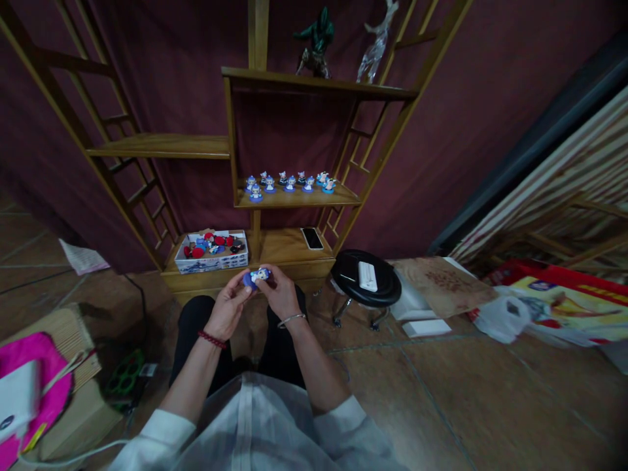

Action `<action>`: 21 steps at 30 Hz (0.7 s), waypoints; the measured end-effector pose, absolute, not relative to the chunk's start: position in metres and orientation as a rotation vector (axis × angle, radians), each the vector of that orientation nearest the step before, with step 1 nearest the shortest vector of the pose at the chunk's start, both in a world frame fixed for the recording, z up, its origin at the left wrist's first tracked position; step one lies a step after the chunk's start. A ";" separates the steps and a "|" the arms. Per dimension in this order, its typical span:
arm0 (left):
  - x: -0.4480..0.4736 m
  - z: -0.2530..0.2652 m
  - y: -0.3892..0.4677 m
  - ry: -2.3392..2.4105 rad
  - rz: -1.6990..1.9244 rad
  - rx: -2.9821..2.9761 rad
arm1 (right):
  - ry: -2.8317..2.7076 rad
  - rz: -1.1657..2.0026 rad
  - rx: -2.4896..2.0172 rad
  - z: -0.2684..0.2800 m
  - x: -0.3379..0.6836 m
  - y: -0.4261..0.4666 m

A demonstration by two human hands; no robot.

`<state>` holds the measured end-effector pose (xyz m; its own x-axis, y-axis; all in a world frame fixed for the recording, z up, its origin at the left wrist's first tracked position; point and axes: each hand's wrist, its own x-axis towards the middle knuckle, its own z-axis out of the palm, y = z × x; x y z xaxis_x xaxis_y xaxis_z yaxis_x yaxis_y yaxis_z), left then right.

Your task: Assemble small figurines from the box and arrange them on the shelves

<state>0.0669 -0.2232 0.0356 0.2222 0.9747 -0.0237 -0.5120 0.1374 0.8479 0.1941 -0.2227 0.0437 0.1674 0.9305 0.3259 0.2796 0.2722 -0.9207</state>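
Observation:
A small purple-and-white figurine (257,277) is held tilted on its side between both hands, above my lap. My left hand (229,302) grips its purple base end with the fingers closed. My right hand (281,294) pinches the head end. Just beyond the hands, a box (213,263) on the lowest shelf holds a heap of figurines in red, blue and black. Higher up, several small figurines (290,184) stand upright in rows on the middle shelf (294,197), many of them purple and white like the held one.
A phone (313,239) lies on the low shelf. To the right is a black stool (367,278) with a white object (367,276) on it. A dark green statue (316,44) and a clear deer figure (377,42) stand up top. At left sits a pink cloth (52,373).

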 end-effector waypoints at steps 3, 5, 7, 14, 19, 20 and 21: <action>0.067 0.032 -0.219 0.707 1.219 0.799 | -1.313 0.755 -1.226 0.041 0.194 -0.218; 0.066 0.030 -0.216 0.713 1.218 0.783 | -1.290 0.775 -1.229 0.039 0.194 -0.215; 0.065 0.027 -0.214 0.714 1.207 0.780 | -1.266 0.796 -1.237 0.036 0.194 -0.212; 0.065 0.021 -0.207 0.719 1.200 0.743 | -1.225 0.863 -1.220 0.029 0.192 -0.204; 0.066 0.019 -0.203 0.727 1.200 0.721 | -1.256 0.825 -1.236 0.024 0.192 -0.199; 0.066 0.019 -0.203 0.730 1.202 0.721 | -1.266 0.819 -1.242 0.023 0.192 -0.197; 0.066 0.019 -0.202 0.732 1.204 0.719 | -1.273 0.818 -1.246 0.023 0.192 -0.196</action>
